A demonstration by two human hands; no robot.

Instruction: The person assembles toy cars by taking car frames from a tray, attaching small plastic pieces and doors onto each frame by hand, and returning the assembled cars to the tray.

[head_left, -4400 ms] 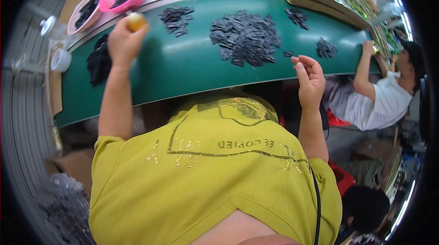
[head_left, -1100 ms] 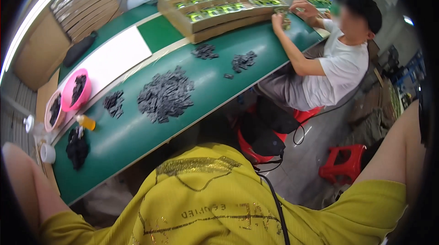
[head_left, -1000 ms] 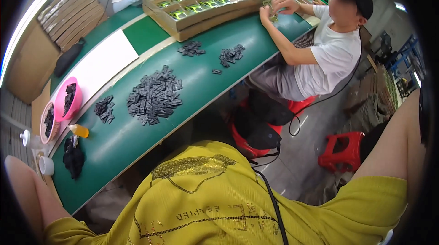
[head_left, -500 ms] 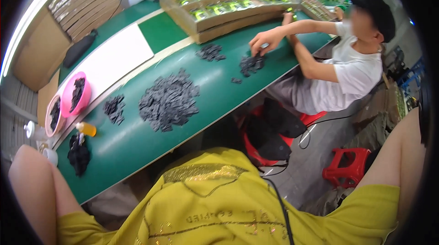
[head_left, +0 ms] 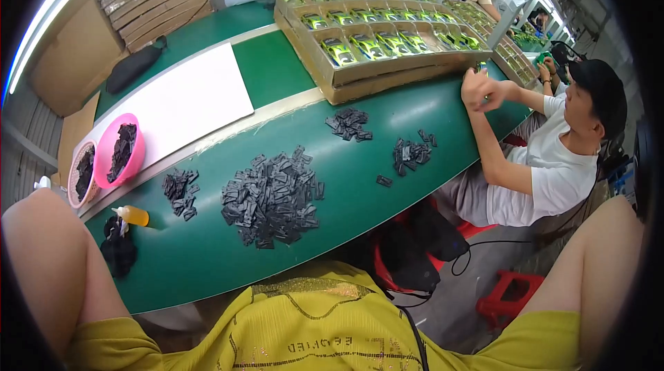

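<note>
Green counter [head_left: 187, 253] runs slantwise before the person, under long white lamps. Of the grip I cannot tell anything: left arm [head_left: 45, 253] and right arm [head_left: 588, 267] bend outward, and both hands are outside the view. I judge it a pause in handling the black pieces [head_left: 270, 198]; to take one would call for bringing a hand over the counter and pinching a small flat piece.

These pieces make one large heap, nearly in front of the shirt [head_left: 304, 333], and three small heaps: left [head_left: 180, 192], far side [head_left: 349, 124] and right [head_left: 409, 154]. Near the right one lies one loose piece [head_left: 384, 181]. Heaped pieces overlap, so I cannot count them exactly.

At the left I count one bottle [head_left: 136, 216], one black cloth [head_left: 119, 252], one pink bowl [head_left: 139, 156] and one paler basket [head_left: 88, 196], both with dark contents. Farther are one white board [head_left: 180, 94], one nearest box [head_left: 408, 72] of green packages, and, at its corner, one co-worker [head_left: 546, 177].
</note>
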